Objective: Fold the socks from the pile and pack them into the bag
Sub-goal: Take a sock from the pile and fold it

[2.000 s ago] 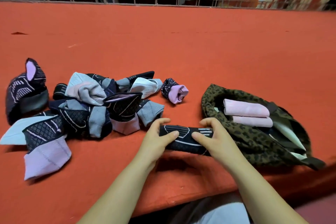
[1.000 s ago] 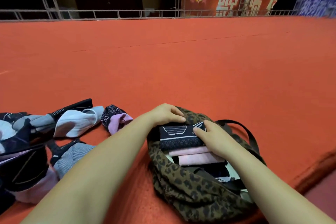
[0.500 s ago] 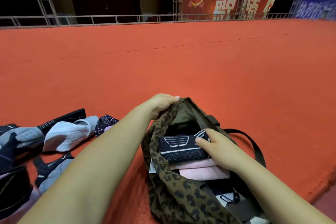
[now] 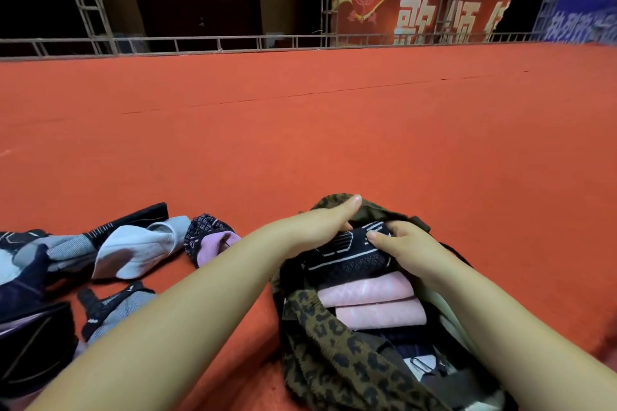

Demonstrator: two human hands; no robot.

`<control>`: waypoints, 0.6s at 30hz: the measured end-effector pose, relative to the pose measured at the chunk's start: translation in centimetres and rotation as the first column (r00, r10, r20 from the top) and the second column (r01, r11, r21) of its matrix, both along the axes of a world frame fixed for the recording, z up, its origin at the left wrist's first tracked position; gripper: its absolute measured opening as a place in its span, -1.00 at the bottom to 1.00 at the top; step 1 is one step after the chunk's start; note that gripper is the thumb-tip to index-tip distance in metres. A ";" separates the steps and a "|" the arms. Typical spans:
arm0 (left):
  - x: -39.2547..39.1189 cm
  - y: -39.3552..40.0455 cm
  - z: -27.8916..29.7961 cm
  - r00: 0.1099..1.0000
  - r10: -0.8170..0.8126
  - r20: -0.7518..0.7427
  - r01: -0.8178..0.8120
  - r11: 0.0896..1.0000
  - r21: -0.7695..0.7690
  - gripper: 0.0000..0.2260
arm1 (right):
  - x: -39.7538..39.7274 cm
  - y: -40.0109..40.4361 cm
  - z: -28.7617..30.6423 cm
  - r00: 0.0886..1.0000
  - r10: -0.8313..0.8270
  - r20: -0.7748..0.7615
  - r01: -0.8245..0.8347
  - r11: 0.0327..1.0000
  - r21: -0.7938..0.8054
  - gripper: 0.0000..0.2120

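Covering the whole scene: a red carpeted surface [image 4: 334,130], a metal rail [image 4: 200,43] along its far edge, a red banner [image 4: 417,10] behind the rail on the right.
Sock pile [image 4: 60,264]: near left on the carpet, loose socks in black, grey, pale blue and lilac, well apart from the bag's mouth.
Bag [image 4: 334,360]: leopard-print, near right of centre, mouth open, a dark strap on its right side.
Left hand [image 4: 320,223]: at the bag's far rim, thumb stretched along the rim, fingers tucked down behind the folded sock; whether this grip closes on the sock or on the rim I cannot tell.
Right hand [image 4: 407,250]: grip closed on the folded sock's right end, thumb on top.
Folded sock [image 4: 347,253]: black with white lines, inside the bag's mouth at the far end, between both hands.
Pink folded socks [image 4: 370,300]: two rolls side by side in the bag, just near of the black one, touching it.
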State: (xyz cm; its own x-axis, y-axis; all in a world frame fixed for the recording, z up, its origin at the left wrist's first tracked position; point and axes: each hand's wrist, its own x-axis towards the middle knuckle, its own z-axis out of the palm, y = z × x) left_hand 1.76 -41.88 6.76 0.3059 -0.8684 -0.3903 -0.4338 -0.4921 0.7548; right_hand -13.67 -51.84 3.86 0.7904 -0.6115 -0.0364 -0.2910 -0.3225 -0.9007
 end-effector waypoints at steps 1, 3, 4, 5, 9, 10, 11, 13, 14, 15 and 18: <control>0.1 -0.1 -0.3 0.998 -0.031 -0.053 0.033 0.999 0.042 -0.07 | 0.0 0.0 0.1 1.000 0.003 0.013 -0.003 1.000 0.015 -0.84; 0.2 -0.3 -0.1 0.994 -0.039 -0.100 0.041 0.999 0.014 -0.14 | 0.2 -0.3 0.1 1.000 -0.014 0.024 0.014 1.000 0.015 -0.84; 0.2 -0.4 0.4 0.995 -0.024 -0.092 0.020 0.999 -0.048 -0.24 | 0.5 -0.5 0.2 0.999 -0.032 0.021 0.032 0.999 0.006 -0.84; 0.4 -0.5 1.2 0.997 -0.001 -0.071 -0.007 0.993 -0.114 -0.31 | 0.9 -0.8 0.1 0.999 -0.048 0.017 0.048 0.999 -0.005 -0.84; 2.1 -1.8 3.1 0.995 0.096 0.009 -0.093 0.979 -0.180 -0.13 | 3.1 -1.7 0.4 0.995 -0.099 -0.013 0.099 0.995 -0.023 -0.82; 2.4 -2.0 3.2 0.992 0.121 0.028 -0.115 0.978 -0.172 0.00 | 3.5 -2.1 0.5 0.991 -0.116 -0.070 0.112 0.992 -0.062 -0.80; 2.5 -2.0 3.3 0.990 0.137 0.035 -0.130 0.977 -0.168 0.05 | 4.0 -2.5 0.5 0.979 -0.123 -0.161 0.104 0.987 -0.120 -0.78; 2.5 -2.2 2.5 0.991 0.129 0.041 -0.121 0.978 -0.172 0.10 | 4.3 -3.1 0.2 0.920 -0.110 -0.375 0.017 0.970 -0.242 -0.71; 2.5 -2.2 2.0 0.992 0.121 0.044 -0.112 0.980 -0.165 0.14 | 4.5 -3.4 0.0 0.894 -0.096 -0.438 -0.027 0.964 -0.265 -0.68; 2.6 -2.1 1.3 0.993 0.115 0.039 -0.108 0.983 -0.147 0.17 | 4.6 -3.6 -0.2 0.887 -0.079 -0.455 -0.047 0.965 -0.258 -0.67; 3.2 -1.2 -0.3 0.998 0.059 -0.008 -0.060 0.996 -0.073 0.01 | 4.5 -3.6 -0.6 0.912 -0.062 -0.405 -0.027 0.977 -0.210 -0.62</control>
